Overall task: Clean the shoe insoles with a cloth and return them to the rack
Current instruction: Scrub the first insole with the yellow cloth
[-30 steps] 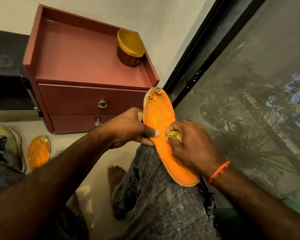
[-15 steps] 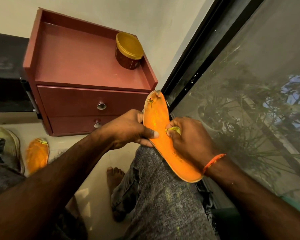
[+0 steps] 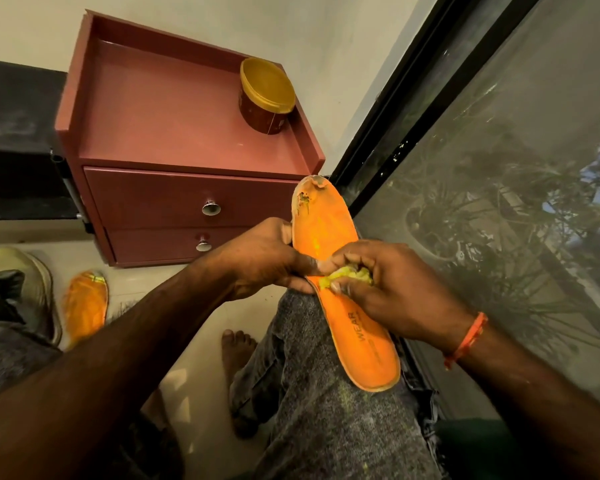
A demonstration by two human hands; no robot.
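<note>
An orange insole [image 3: 326,230] with a torn toe rests along my right knee, toe pointing away. My left hand [image 3: 260,254] pinches its left edge near the middle, thumb on top. My right hand [image 3: 388,285] is closed on a small bunched yellow cloth [image 3: 343,274], pressed onto the insole's middle. The heel part with dark lettering shows below my right hand. A second orange insole [image 3: 85,304] lies on the floor at the left.
A red-brown two-drawer cabinet [image 3: 187,202] stands ahead, with a gold-lidded jar [image 3: 265,95] on its top. A pale shoe [image 3: 18,285] lies at the far left on the floor. A dark-framed window [image 3: 499,202] runs along the right. My bare foot [image 3: 236,344] rests on the floor.
My right hand with the cloth has slid up and left across the insole toward my left thumb, uncovering the heel lettering. My left hand keeps its hold.
</note>
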